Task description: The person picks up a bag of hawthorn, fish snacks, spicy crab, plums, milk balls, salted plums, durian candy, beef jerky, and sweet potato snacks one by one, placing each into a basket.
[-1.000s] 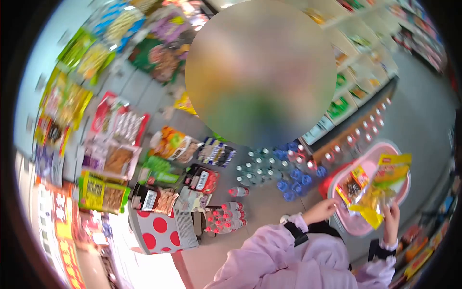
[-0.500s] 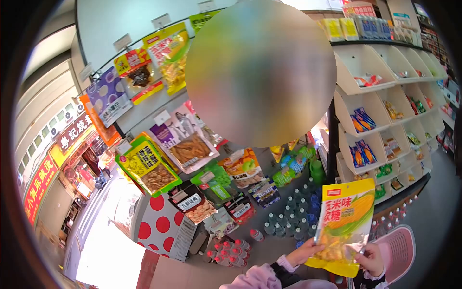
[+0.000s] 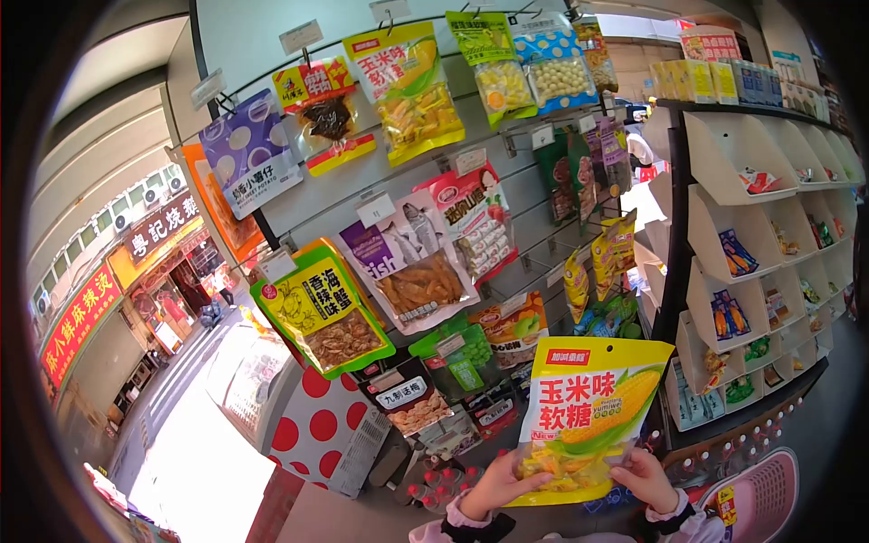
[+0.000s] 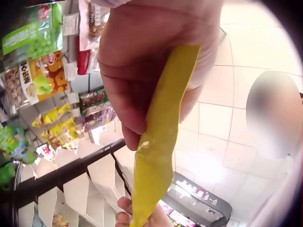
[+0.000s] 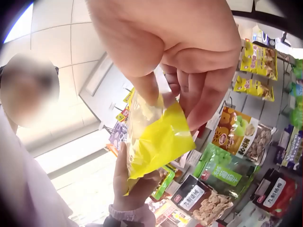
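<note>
A yellow bag of corn-flavoured gummy candy (image 3: 593,412), with a corn cob printed on it, is held upright with its front facing the head camera. My left hand (image 3: 496,484) grips its lower left side, thumb across the front. At the lower right side, my right hand (image 3: 647,480) pinches the bag with thumb and fingers. Seen edge-on in the left wrist view, the bag (image 4: 161,132) lies between thumb and fingers. Its yellow bottom (image 5: 163,142) shows in the right wrist view. A matching candy bag (image 3: 412,95) hangs on the wall rack.
Snack bags, including a crab snack (image 3: 321,308) and a fish snack (image 3: 407,262), hang on hooks ahead. White tiered bins (image 3: 733,145) stand at the right. A pink basket (image 3: 769,489) sits low right, a red-dotted box (image 3: 317,421) low left, near bottles (image 3: 444,484) on the floor.
Both hands have lifted the candy bag from over the pink basket to in front of the rack, turning its printed front towards the head camera. The head view has swung up towards the hanging snacks.
</note>
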{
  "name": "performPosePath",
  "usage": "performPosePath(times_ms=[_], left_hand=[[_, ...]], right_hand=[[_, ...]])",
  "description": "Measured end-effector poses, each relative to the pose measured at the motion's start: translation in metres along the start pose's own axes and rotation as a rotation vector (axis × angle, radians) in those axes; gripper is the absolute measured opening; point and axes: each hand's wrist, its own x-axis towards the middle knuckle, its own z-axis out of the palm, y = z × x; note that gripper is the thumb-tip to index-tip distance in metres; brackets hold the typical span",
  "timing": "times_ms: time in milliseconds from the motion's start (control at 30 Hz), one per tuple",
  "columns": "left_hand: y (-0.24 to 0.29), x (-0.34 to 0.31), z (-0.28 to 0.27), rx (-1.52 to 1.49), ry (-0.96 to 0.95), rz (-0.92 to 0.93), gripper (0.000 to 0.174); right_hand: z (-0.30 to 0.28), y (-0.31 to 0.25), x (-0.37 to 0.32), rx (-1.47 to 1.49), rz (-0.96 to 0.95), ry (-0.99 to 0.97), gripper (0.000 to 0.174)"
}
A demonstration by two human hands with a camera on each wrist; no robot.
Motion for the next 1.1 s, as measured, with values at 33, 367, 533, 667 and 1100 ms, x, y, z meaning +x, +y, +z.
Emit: performPosePath(times_ms=[33,367,533,667,1100], left_hand=[[0.004,-0.002,-0.007,0.036,0.022,0.017,0.046],[0.039,0.000,-0.007,-0.044,0.087,0.075,0.039],[0.041,0.008,0.025,-0.067,0.197,0.131,0.040],[0.030,0.019,0.051,-0.147,0.295,0.166,0.048],[0.074,0.064,0.053,-0.054,0.536,0.382,0.048]], right_hand=[[0.006,0.005,0.006,-0.004,-0.005,0.027,0.010],[-0.004,-0.011,0.037,-0.202,-0.238,-0.034,0.010],[-0.025,-0.052,0.041,-0.276,-0.321,-0.051,0.011],[-0.053,-0.089,0.037,-0.365,-0.277,-0.140,0.012],[-0.081,-0.108,0.090,-0.194,-0.236,-0.551,0.023]])
